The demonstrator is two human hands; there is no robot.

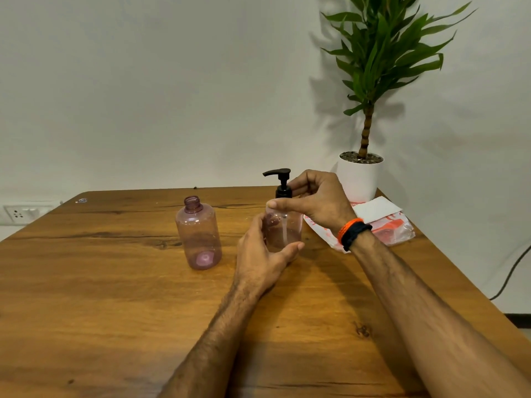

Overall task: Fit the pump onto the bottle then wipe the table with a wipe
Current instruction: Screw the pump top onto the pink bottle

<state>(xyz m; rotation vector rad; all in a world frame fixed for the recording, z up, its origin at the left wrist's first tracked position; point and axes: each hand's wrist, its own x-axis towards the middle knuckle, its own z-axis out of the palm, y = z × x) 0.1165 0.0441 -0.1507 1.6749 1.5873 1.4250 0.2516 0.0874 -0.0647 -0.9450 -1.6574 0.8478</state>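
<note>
No text, label, brand or number can be read anywhere. Red-orange printing is seen on the clear wrapper [396, 229] at the far right of the table [115, 297], but it is too blurred and too crumpled for any letter to be made out. A white card [376, 209] lying on that wrapper is blank on the side shown. Nothing is printed on the two pink bottles, on the black pump, or on the white pot. No marking can be made out on the wall socket [21, 213] at far left.
</note>
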